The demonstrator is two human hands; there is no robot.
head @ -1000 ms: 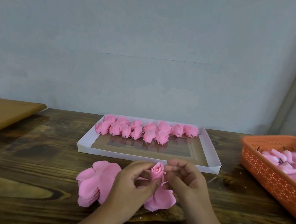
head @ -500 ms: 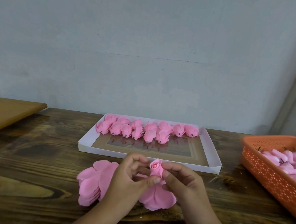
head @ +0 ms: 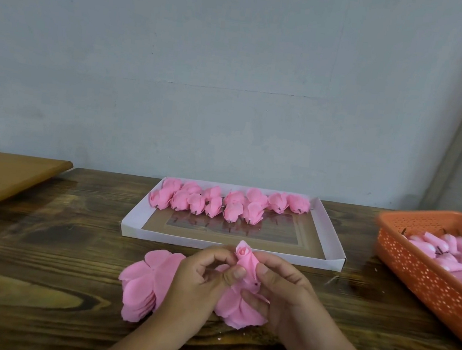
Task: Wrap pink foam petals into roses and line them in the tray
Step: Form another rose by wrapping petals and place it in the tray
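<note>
Rose bud (head: 246, 262) sits pinched between your left hand (head: 198, 288) thumb and your right hand (head: 283, 294) fingers, near the table's (head: 41, 283) front edge, just before the tray (head: 234, 243). Your hands partly cover the loose petals (head: 144, 279). Finished roses (head: 229, 203) line the tray's far edge; the orange basket (head: 426, 281) is cut off.

The rosebud (head: 246, 263) is pink, paler at its curled centre. The loose foam petals (head: 144, 285) are the same flat pink, as are the finished roses (head: 229, 203), each with a dark stub. The tray (head: 217, 240) has white walls and a brown floor. The basket (head: 424, 276) is orange, dotted with small holes. The worktop (head: 41, 283) is dark brown with streaked grain. The wall (head: 234, 75) is pale grey-blue.
</note>
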